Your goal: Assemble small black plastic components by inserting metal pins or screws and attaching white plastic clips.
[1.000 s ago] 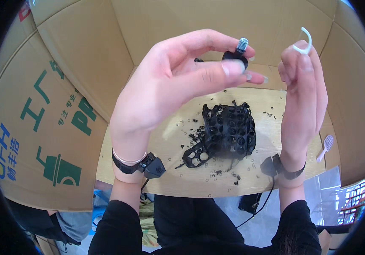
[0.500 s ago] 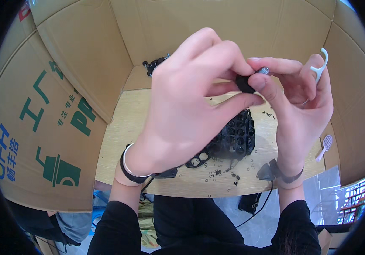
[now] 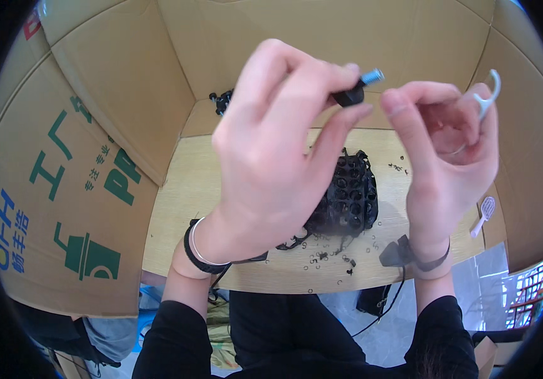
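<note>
Between the thumb and fingers of my left hand [image 3: 271, 139] is a small black part with a silver metal pin [image 3: 372, 77] sticking out of its upper right side. The black body [image 3: 351, 96] is partly hidden by my fingertips. Just to the right, my right hand [image 3: 439, 142] is raised with its thumb and forefinger off the part. Its other fingers are curled around a white floss pick [image 3: 487, 101], whose forked end stands up. Below both hands, a black sheet full of round holes [image 3: 356, 196] lies bunched on the table.
Small black C-shaped rings and bits [image 3: 328, 256] are scattered over the table [image 3: 189, 183]. Several black parts with pins [image 3: 221, 101] lie at the back left. A pale brush-shaped item [image 3: 485, 211] lies at the right. Cardboard walls [image 3: 328, 50] stand around the work area.
My right thumb and forefinger have let go of the black part. My left hand has drawn it up and left, away from the right hand, and the pin now shows more.
</note>
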A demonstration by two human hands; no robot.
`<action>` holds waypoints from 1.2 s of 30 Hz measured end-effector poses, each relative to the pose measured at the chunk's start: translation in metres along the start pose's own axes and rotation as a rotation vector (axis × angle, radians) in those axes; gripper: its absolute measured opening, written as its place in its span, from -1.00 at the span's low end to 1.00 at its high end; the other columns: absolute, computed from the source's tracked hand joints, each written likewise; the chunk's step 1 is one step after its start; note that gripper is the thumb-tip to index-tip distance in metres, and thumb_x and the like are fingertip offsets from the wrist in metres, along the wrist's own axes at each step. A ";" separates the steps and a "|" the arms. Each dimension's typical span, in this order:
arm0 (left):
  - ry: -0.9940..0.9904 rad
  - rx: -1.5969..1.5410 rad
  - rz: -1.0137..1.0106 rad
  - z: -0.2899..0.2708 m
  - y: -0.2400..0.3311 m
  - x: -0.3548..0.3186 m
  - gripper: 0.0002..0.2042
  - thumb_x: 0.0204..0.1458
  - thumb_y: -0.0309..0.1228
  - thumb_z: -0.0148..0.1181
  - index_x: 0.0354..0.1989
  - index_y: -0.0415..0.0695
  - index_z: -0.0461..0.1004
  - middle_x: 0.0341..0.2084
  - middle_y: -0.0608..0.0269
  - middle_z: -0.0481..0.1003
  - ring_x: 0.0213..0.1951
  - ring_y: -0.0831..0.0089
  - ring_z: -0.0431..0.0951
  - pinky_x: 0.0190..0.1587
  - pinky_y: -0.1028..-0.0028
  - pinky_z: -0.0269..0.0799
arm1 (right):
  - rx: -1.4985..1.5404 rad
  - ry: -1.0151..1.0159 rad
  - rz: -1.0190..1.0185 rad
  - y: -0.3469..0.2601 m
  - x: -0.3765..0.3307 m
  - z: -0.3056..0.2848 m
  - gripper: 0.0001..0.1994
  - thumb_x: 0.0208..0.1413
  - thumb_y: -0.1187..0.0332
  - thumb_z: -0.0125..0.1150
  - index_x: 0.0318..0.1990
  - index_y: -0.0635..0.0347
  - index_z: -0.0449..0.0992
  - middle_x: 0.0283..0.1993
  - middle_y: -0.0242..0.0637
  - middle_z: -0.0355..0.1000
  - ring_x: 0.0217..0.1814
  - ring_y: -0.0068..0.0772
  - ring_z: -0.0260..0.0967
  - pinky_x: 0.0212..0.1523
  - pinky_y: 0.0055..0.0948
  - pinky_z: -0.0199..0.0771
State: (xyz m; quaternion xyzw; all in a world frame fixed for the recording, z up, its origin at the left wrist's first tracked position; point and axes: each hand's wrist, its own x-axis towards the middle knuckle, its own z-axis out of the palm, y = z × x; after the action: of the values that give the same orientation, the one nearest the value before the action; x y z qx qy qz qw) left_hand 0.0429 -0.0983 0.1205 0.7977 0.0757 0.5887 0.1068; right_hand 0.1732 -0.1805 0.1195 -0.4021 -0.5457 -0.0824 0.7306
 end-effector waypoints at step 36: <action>-0.358 -1.013 -0.510 -0.016 0.002 0.013 -0.52 0.10 -0.46 0.20 0.16 -0.42 0.27 -0.10 -0.23 0.51 -0.15 0.10 0.62 -0.01 0.32 0.53 | -0.062 -0.231 -0.060 -0.008 0.011 -0.029 -0.76 0.39 0.30 -0.15 -0.18 0.30 0.36 -0.16 -0.30 0.30 -0.22 -0.57 0.22 -0.16 -0.60 0.21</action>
State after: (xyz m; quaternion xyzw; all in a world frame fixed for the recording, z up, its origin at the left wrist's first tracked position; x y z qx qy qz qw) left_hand 0.0318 -0.0961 0.1374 0.6908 -0.0446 0.3638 0.6232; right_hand 0.1940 -0.2014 0.1302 -0.4147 -0.6352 -0.0742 0.6473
